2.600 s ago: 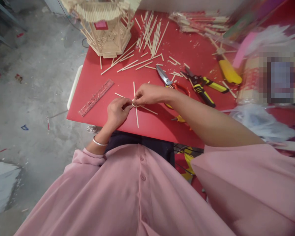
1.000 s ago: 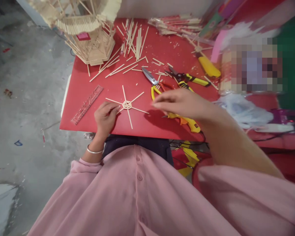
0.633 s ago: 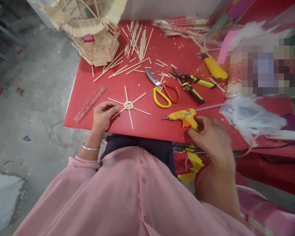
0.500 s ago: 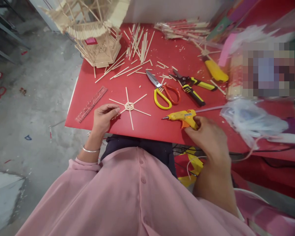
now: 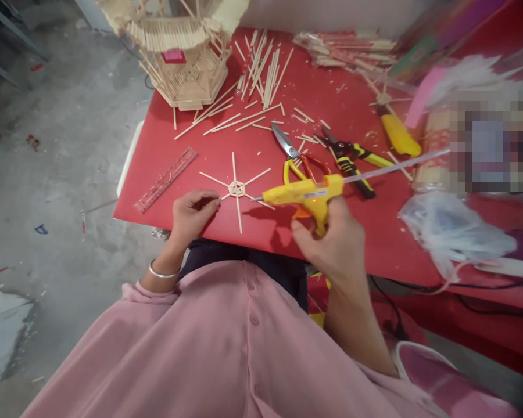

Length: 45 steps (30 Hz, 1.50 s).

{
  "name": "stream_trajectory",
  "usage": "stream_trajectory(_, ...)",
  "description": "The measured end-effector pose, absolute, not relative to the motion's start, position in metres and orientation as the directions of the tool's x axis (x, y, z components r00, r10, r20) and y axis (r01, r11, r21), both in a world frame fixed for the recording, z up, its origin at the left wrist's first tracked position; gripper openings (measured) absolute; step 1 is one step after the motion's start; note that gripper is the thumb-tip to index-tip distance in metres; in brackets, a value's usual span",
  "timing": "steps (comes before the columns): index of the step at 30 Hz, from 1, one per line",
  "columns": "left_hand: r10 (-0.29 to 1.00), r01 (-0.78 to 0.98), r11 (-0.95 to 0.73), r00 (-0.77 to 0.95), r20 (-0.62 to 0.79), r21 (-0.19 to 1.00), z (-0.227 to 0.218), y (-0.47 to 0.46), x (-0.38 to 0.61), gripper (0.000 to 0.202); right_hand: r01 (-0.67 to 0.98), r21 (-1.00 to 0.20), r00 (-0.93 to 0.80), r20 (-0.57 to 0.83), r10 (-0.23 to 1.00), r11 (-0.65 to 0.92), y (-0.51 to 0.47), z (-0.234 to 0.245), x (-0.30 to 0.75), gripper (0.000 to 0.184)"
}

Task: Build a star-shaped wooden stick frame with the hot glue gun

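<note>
My left hand [image 5: 193, 216] pinches the lower-left spoke of a spoked wooden-stick frame [image 5: 237, 189], thumb against fingertips. Thin sticks radiate from its small hexagonal hub, and it lies on the red tabletop [image 5: 169, 203]. A yellow hot glue gun [image 5: 303, 193] is in my right hand [image 5: 340, 244], raised above the table. Its nozzle points left, close to the hub on the right side; whether it touches a spoke I cannot tell. A clear glue stick [image 5: 396, 166] extends from the back of the gun.
Beyond the frame lie scissors [image 5: 290, 149] and yellow-black cutters [image 5: 346, 159]. Left of it is a clear ruler [image 5: 166, 180]. Loose sticks [image 5: 261, 75] spread near a wooden model pavilion [image 5: 189, 75] at the back. A plastic bag [image 5: 453, 226] sits at right, with cables [image 5: 418, 284] below.
My right hand has lifted the glue gun and brought it left, its nozzle now close to the stick frame. My left hand keeps its pinch at the same spoke. The view has shifted slightly.
</note>
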<state>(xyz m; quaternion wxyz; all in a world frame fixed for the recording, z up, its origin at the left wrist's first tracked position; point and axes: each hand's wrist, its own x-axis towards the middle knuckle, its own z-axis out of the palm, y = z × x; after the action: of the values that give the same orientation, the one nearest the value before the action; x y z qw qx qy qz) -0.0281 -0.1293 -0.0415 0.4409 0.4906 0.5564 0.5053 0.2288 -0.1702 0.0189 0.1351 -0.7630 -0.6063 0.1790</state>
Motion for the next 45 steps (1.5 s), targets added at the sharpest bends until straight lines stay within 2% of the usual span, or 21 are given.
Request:
stream_trajectory(3, 0.986, 0.168, -0.064, -0.139, 0.088, 0.984, -0.049, -0.130, -0.030, 0.006, 0.951, -0.267, 0.182, 0.079, 0.980, -0.155, -0.150, 0.001, 0.210, 0.066)
stream_trajectory(5, 0.984, 0.163, -0.081, -0.145, 0.105, 0.983, -0.051, -0.130, -0.031, 0.006, 0.972, -0.205, 0.153, 0.167, 0.974, -0.117, -0.141, -0.010, 0.204, 0.063)
stream_trajectory(10, 0.980, 0.145, -0.100, -0.154, 0.122, 0.984, -0.055, -0.129, -0.032, 0.005, 0.993, -0.111, 0.057, 0.255, 0.965, -0.029, -0.133, -0.022, 0.200, 0.047)
stream_trajectory(21, 0.964, 0.340, -0.227, -0.057, 0.261, 0.912, -0.053, -0.130, -0.034, 0.009, 0.998, -0.049, 0.056, 0.167, 0.984, -0.048, -0.128, -0.019, 0.193, 0.043)
stream_trajectory(28, 0.961, 0.353, -0.241, -0.043, 0.274, 0.904, -0.053, -0.130, -0.035, 0.007, 0.998, -0.067, 0.016, 0.217, 0.976, -0.002, -0.129, -0.022, 0.193, 0.041)
stream_trajectory(45, 0.959, 0.370, -0.245, -0.045, 0.280, 0.896, -0.052, -0.130, -0.034, 0.008, 0.995, -0.096, 0.051, 0.178, 0.983, -0.034, -0.129, -0.020, 0.192, 0.041)
